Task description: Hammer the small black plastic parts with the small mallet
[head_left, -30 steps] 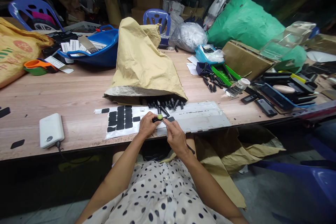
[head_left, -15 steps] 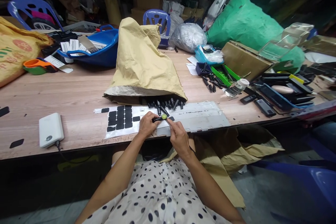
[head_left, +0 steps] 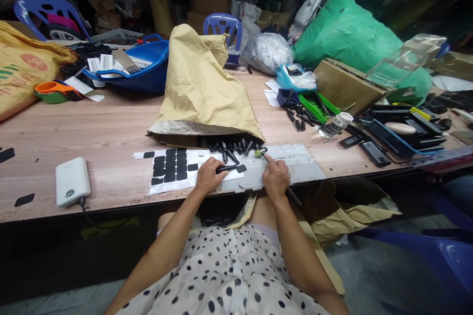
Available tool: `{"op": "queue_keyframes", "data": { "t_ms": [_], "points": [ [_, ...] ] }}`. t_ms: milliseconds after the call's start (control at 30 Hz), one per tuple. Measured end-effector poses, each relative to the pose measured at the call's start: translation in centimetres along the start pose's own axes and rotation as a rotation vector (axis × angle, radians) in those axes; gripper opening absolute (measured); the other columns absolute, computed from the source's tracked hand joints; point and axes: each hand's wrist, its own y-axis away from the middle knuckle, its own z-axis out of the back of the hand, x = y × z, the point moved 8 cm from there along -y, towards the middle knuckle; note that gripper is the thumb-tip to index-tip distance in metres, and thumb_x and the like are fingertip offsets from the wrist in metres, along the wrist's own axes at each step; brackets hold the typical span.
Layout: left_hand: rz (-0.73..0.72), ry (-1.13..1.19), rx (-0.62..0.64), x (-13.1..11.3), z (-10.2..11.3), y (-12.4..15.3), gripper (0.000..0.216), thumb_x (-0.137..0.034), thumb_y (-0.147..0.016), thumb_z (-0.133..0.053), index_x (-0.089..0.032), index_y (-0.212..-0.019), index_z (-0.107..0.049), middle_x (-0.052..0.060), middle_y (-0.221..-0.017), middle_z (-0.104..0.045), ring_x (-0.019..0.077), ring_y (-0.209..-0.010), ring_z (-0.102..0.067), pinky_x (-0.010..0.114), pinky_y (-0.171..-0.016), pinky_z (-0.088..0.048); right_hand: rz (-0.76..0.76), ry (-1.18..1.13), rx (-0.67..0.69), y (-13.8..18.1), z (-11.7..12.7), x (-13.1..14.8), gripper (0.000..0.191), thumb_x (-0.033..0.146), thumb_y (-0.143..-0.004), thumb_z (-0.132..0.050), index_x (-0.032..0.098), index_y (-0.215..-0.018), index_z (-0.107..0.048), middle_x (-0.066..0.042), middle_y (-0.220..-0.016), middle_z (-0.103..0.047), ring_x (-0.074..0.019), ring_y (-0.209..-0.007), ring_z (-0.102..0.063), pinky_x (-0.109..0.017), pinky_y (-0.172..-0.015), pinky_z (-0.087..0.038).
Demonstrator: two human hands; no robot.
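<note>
My left hand (head_left: 208, 176) is closed on a slim black pen-shaped tube (head_left: 228, 168), held low at the table edge. My right hand (head_left: 276, 178) grips the handle of a small hammer (head_left: 260, 151) with a yellow-green head. That head is apart from the tube, to its upper right, and the dark handle end sticks out below my hand. Under my hands lie a grey board (head_left: 291, 170) and a white sheet (head_left: 157, 189) bearing several black rounded-square stickers. More black tubes (head_left: 232, 148) spill from the mouth of a tan sack (head_left: 207, 93).
A white power bank (head_left: 73, 182) with a cable sits at left. Behind it stands a blue basin (head_left: 148, 71) holding white boxes. To the right are a green tray (head_left: 318, 107), a clear bottle (head_left: 334, 125) and a pile of black cases (head_left: 395, 133).
My right hand has moved right with the hammer, taking its head off the tube. My left hand still holds the tube in nearly the same place.
</note>
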Motion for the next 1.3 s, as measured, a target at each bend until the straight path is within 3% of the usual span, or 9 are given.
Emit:
{"op": "queue_keyframes", "data": {
  "t_ms": [200,400,467,667,767,867,967,1133,1300],
  "points": [
    [-0.147,-0.009,-0.024,-1.5,0.9,0.9,0.009,-0.026,-0.083,-0.068,-0.021,-0.09,-0.07,0.002,-0.086,-0.064,0.0174,-0.076,-0.061,0.03,-0.074,-0.051,0.01,0.022,-0.066,0.6,-0.1,0.6,0.038,0.009,-0.09,-0.052,0.024,-0.115,-0.075,-0.007,-0.089,-0.052,-0.0209,-0.08,-0.042,-0.032,-0.066,-0.026],
    [-0.387,0.065,0.157,-4.6,-0.7,8.1,0.016,-0.031,-0.093,-0.057,-0.021,-0.098,-0.068,0.003,-0.084,-0.068,0.0163,-0.075,-0.065,0.026,-0.068,-0.051,0.005,0.054,-0.081,0.7,-0.1,0.6,0.035,0.012,-0.093,-0.05,0.022,-0.115,-0.075,-0.008,-0.088,-0.053,-0.0218,-0.08,-0.043,-0.032,-0.066,-0.026],
    [-0.324,0.037,0.251,-4.1,-2.1,10.2,0.016,-0.03,-0.093,-0.056,-0.022,-0.097,-0.069,0.003,-0.085,-0.07,0.0175,-0.074,-0.067,0.026,-0.068,-0.052,0.005,0.053,-0.096,0.7,-0.1,0.6,0.035,0.013,-0.093,-0.05,0.022,-0.114,-0.075,-0.008,-0.088,-0.054,-0.0219,-0.08,-0.043,-0.033,-0.066,-0.026],
    [0.178,-0.259,0.479,1.5,-5.0,11.5,0.022,-0.022,-0.087,-0.056,-0.018,-0.101,-0.073,0.013,-0.093,-0.075,0.032,-0.088,-0.074,0.036,-0.071,-0.053,-0.003,0.021,-0.096,0.7,-0.2,0.5,0.035,0.012,-0.093,-0.049,0.023,-0.113,-0.075,-0.008,-0.089,-0.054,-0.0227,-0.081,-0.043,-0.033,-0.067,-0.027],
    [0.201,-0.276,0.5,1.0,-4.6,11.0,0.02,-0.02,-0.083,-0.06,-0.019,-0.097,-0.074,0.012,-0.094,-0.076,0.0314,-0.087,-0.073,0.035,-0.071,-0.052,-0.013,0.016,-0.084,0.7,-0.4,0.5,0.036,0.012,-0.094,-0.048,0.023,-0.116,-0.074,-0.008,-0.089,-0.053,-0.0227,-0.081,-0.043,-0.033,-0.067,-0.027],
    [0.093,-0.06,0.476,-2.2,-3.9,9.6,0.009,-0.026,-0.083,-0.063,-0.023,-0.082,-0.071,0.004,-0.082,-0.075,0.0221,-0.074,-0.07,0.03,-0.065,-0.049,-0.009,0.021,-0.084,0.7,-0.6,0.5,0.036,0.012,-0.093,-0.049,0.024,-0.116,-0.073,-0.007,-0.089,-0.052,-0.0226,-0.082,-0.044,-0.032,-0.067,-0.027],
    [0.055,0.139,0.28,-4.3,-1.8,6.1,0.021,-0.035,-0.088,-0.059,-0.021,-0.074,-0.066,0.001,-0.07,-0.07,0.0165,-0.062,-0.063,0.027,-0.06,-0.046,0.0,0.036,-0.101,0.8,-0.7,0.5,0.036,0.012,-0.093,-0.048,0.024,-0.116,-0.074,-0.007,-0.089,-0.052,-0.0227,-0.082,-0.044,-0.032,-0.067,-0.027],
    [0.25,-0.076,-0.087,-2.7,1.6,-0.7,0.019,-0.038,-0.088,-0.062,-0.02,-0.081,-0.062,0.002,-0.077,-0.067,0.019,-0.075,-0.064,0.027,-0.066,-0.045,0.009,0.047,-0.102,0.7,-0.9,0.5,0.036,0.013,-0.093,-0.049,0.025,-0.116,-0.074,-0.008,-0.089,-0.053,-0.0224,-0.081,-0.043,-0.033,-0.067,-0.027],
    [0.413,-0.258,-0.022,-1.2,1.6,-3.1,0.027,-0.046,-0.086,-0.068,-0.02,-0.092,-0.065,0.009,-0.102,-0.068,0.0253,-0.092,-0.066,0.03,-0.067,-0.045,0.013,0.069,-0.102,0.7,-0.9,0.8,0.035,0.013,-0.093,-0.05,0.025,-0.115,-0.074,-0.007,-0.088,-0.054,-0.0221,-0.081,-0.044,-0.033,-0.067,-0.027]
  ]
}}
